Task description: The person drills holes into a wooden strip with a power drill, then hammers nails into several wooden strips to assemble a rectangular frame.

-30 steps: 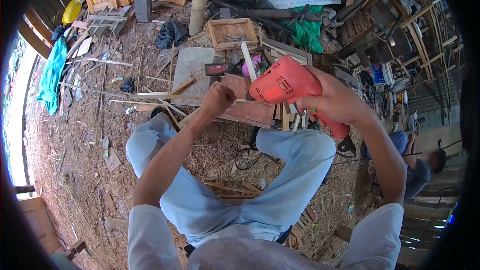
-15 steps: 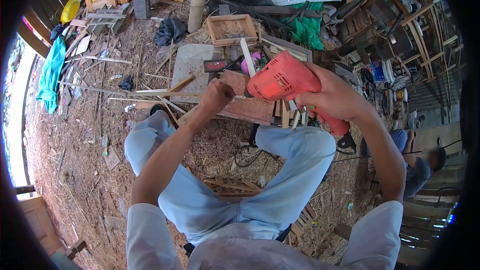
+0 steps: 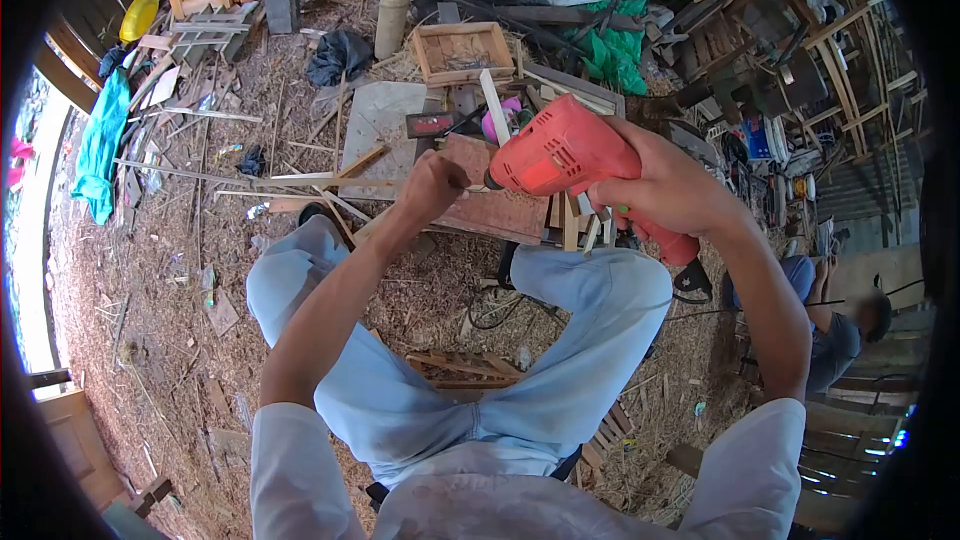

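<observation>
A red power drill (image 3: pixel 565 148) is gripped in my right hand (image 3: pixel 665 185), its chuck pointing left toward my other hand. My left hand (image 3: pixel 432 187) is closed around the end of a thin wooden strip (image 3: pixel 345 182), which runs off to the left. Between the chuck and my left fingertips there is a small light piece, too small to make out well. Under both hands lies a reddish-brown board (image 3: pixel 500 217). A white stick (image 3: pixel 494 105) leans beside the drill's front, near a pink object (image 3: pixel 500 120).
Behind the board sits an open wooden box (image 3: pixel 464 53), with a small red-and-black case (image 3: pixel 430 125) nearer. Short wood strips (image 3: pixel 572 227) stand at the board's right edge. A black cable (image 3: pixel 490 315) lies on the littered ground. Another person (image 3: pixel 835 335) is at the far right.
Both hands and the drill have stayed nearly in place, with the drill shifted very slightly up and left. A pink-red shape now shows at the far left edge.
</observation>
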`<act>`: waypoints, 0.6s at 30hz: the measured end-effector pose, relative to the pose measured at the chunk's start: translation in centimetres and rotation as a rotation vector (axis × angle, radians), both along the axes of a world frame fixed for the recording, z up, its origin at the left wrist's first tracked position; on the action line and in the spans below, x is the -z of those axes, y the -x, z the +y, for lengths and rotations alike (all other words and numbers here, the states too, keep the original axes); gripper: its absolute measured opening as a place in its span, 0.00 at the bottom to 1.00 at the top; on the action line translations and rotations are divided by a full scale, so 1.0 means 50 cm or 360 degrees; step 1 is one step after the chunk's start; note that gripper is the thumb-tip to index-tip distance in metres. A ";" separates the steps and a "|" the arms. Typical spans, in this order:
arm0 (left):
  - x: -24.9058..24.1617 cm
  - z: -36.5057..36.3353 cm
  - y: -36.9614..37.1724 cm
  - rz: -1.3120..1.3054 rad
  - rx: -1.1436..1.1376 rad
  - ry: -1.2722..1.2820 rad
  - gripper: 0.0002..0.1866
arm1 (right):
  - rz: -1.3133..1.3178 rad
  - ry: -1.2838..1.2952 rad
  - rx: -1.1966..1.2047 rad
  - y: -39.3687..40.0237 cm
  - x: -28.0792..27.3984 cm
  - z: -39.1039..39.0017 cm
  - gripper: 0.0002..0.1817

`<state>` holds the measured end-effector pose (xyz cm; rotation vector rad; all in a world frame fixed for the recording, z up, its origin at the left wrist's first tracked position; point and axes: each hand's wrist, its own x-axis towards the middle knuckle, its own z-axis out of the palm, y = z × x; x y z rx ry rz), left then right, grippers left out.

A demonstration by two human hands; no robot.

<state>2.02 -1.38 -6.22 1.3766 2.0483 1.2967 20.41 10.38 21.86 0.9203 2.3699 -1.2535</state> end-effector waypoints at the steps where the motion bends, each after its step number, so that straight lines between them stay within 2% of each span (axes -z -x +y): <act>1: -0.004 -0.001 0.000 0.0003 0.0027 0.0082 0.06 | -0.0008 0.0000 -0.0002 0.001 -0.001 -0.001 0.37; 6: 0.008 0.003 0.001 0.0060 0.0023 0.0165 0.09 | 0.0000 -0.0019 -0.0006 0.002 -0.006 -0.003 0.37; 8: 0.017 0.005 -0.001 0.0046 -0.0011 0.0021 0.05 | 0.0000 -0.0027 -0.0015 -0.001 -0.004 0.001 0.37; 18: 0.010 0.002 -0.001 0.0203 0.0055 -0.0083 0.06 | -0.0015 -0.0080 -0.0027 -0.007 0.003 0.004 0.39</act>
